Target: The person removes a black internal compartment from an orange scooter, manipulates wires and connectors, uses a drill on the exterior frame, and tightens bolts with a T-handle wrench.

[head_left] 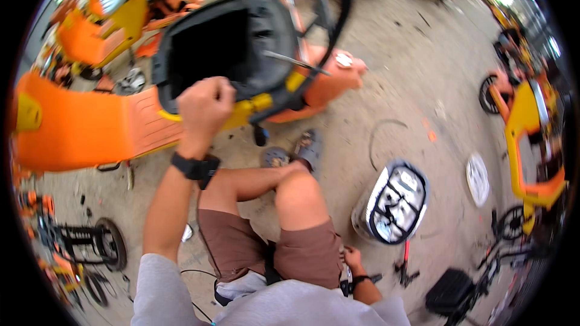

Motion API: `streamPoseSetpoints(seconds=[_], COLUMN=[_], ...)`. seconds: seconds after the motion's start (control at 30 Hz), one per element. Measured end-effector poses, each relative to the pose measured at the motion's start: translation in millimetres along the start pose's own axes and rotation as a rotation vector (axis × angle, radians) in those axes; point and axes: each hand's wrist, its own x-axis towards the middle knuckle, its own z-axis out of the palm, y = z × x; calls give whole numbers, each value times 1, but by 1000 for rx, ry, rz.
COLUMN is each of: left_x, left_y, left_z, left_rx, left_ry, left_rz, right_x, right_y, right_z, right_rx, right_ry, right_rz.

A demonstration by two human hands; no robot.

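Note:
In front of me stands an orange and yellow scooter with its dark storage compartment uncovered. My left hand is closed in a fist at the near rim of the compartment, slightly smeared by motion. What it holds, if anything, is hidden. Low at my right side, my right hand hangs beside my thigh, its fingers partly hidden. A dark tool-like thing lies close below it; whether the hand touches it I cannot tell. A thin metal rod sticks out across the compartment's right side.
To my right on the floor stands a silver tub with a black rim and dark items inside. A red-handled tool lies near it, and a white oval piece farther right. Other scooters and a bare frame stand around.

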Motion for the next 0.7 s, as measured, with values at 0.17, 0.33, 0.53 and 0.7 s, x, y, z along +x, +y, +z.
streamPoseSetpoints(seconds=[0.17, 0.33, 0.53, 0.7], left_x=[-2, -4, -6, -3], left_y=[-8, -10, -15, -14], left_z=[-6, -10, -6, -7], left_rx=[14, -6, 0, -33], left_ry=[49, 19, 46, 4], left_rz=[23, 10, 10, -1], right_x=[-39, -55, -101, -137], right_y=[-116, -197, -310, -390], right_z=[8, 17, 30, 45], right_rx=[-108, -70, 70, 145], right_ry=[-71, -144, -215, -31], right_rz=[-25, -270, -443, -770])
